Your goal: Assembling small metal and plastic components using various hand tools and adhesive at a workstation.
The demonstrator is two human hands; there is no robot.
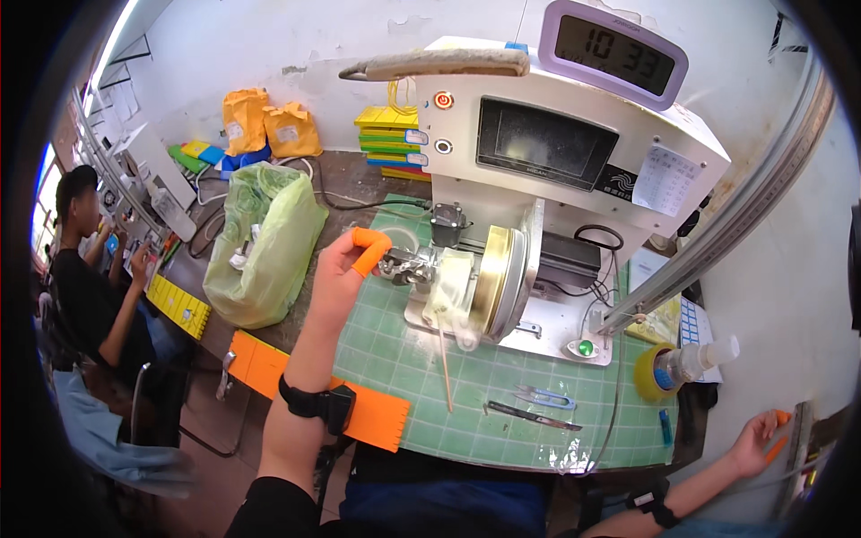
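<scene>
My left hand (339,271), with orange finger covers on it, is at the metal clamp fitting (408,266) on the front of a white bench machine (462,193). Its fingers are bent and pressed around the fitting's left end. Next to the fitting are a pale, clear-wrapped piece (451,282) and a round gold-and-silver disc (502,282). A thin wooden stick (446,368) points down from beneath them. Far to the right, my right hand (760,441) is raised near a metal-edged frame, orange-tipped fingers apart, nothing visible between them.
Small snips (545,397) and dark tweezers (534,415) lie on the green mat (377,345). A clear bottle (695,361) stands by a yellow tape roll (656,372). A green plastic bag (266,247) sits left of an orange strip (368,417). A person (99,278) sits further left.
</scene>
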